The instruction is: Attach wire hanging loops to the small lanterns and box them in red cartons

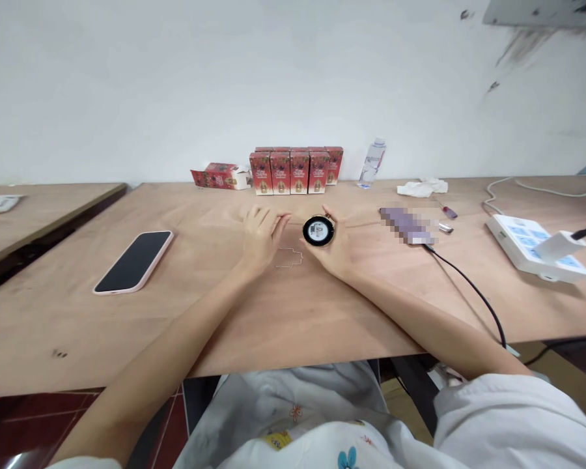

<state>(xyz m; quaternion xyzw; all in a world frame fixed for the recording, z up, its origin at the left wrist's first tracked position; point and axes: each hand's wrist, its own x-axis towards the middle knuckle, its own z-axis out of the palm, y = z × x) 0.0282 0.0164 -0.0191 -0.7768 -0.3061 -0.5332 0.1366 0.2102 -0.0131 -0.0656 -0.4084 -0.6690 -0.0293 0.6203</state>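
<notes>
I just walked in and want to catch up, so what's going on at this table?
A person at the wooden table holds a round, black-rimmed object in the right hand. The left hand is close by; whether it pinches anything is unclear. A thin chain or cord lies between the hands. Red boxes stand near the wall, beside an opened box on its side, and a phone lies off to the left.

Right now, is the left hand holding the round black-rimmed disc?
No: the right hand holds the round black-rimmed disc, while the left hand is apart from it.
</notes>
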